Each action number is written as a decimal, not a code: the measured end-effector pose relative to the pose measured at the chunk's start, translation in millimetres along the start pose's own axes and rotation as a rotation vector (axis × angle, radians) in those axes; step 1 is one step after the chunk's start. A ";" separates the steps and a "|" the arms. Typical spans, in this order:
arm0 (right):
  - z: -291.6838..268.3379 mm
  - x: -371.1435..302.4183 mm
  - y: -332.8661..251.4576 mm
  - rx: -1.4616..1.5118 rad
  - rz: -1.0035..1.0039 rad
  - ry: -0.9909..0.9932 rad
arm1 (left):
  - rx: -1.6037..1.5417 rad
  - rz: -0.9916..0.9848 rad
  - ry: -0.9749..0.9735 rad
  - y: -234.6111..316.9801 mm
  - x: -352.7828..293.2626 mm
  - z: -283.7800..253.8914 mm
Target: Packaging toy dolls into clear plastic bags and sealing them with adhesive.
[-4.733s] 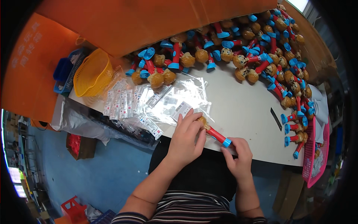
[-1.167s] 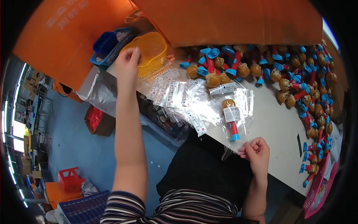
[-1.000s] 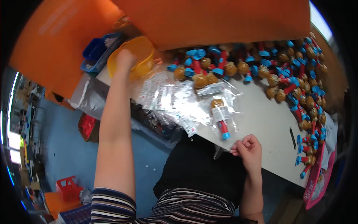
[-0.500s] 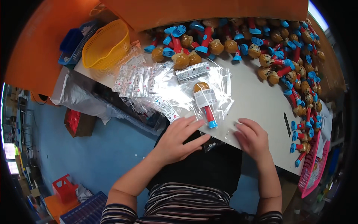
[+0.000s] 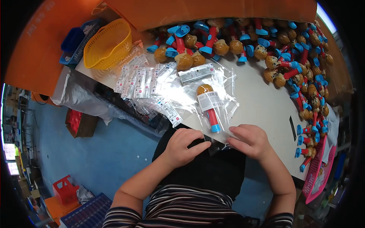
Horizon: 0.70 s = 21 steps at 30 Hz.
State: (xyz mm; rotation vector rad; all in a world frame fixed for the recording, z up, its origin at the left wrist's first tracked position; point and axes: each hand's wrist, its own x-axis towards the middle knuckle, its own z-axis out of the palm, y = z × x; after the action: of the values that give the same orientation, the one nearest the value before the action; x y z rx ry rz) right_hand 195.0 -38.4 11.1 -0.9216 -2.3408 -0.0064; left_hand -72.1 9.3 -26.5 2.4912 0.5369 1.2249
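A clear plastic bag (image 5: 223,114) lies at the table's near edge. Inside it is a toy figure (image 5: 212,118) with a round brown head, red stem and blue foot, its head pointing away from me. A white printed label (image 5: 210,100) covers its upper part. My left hand (image 5: 186,147) pinches the near end of the bag at its left corner, thumb and forefinger closed. At the right corner, my right hand (image 5: 249,141) has its thumb and fingers closed on the same end. Stacked flat bags with silver printed strips (image 5: 142,83) lie to the left.
Many similar toy figures (image 5: 272,60) are heaped along the back and right of the table (image 5: 262,114). A yellow basket (image 5: 107,45) and blue bins (image 5: 72,43) stand at far left. A pink basket (image 5: 321,171) is at right, near a thin black strip (image 5: 292,128).
Both hands have come down to the bag's near end and closed on it. The left hand drew back toward me; the right moved inward. The bag's end now stretches between them.
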 end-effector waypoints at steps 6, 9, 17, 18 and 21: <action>5.3 -2.6 1.1 0.150 0.158 -0.020 | -0.238 -0.388 -0.079 12.2 -11.0 -5.7; 4.5 -0.5 -2.8 0.341 0.353 -0.034 | -0.266 -0.531 -0.031 18.1 -10.1 -6.6; -4.1 5.1 -9.2 0.754 0.869 -0.131 | -1.079 -1.019 0.089 20.3 -21.5 2.3; -3.5 5.9 -11.1 0.754 0.871 -0.131 | -1.080 -1.019 0.088 20.3 -21.4 2.8; -1.9 7.4 -13.9 1.085 1.199 -0.082 | -1.143 -1.084 0.099 20.7 -20.0 3.4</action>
State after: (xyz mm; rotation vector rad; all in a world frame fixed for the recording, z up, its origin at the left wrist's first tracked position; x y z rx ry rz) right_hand 183.2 -44.8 19.5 -1.4649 -1.1301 1.5690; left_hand -76.7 -18.5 -33.3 0.9203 0.7478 0.7848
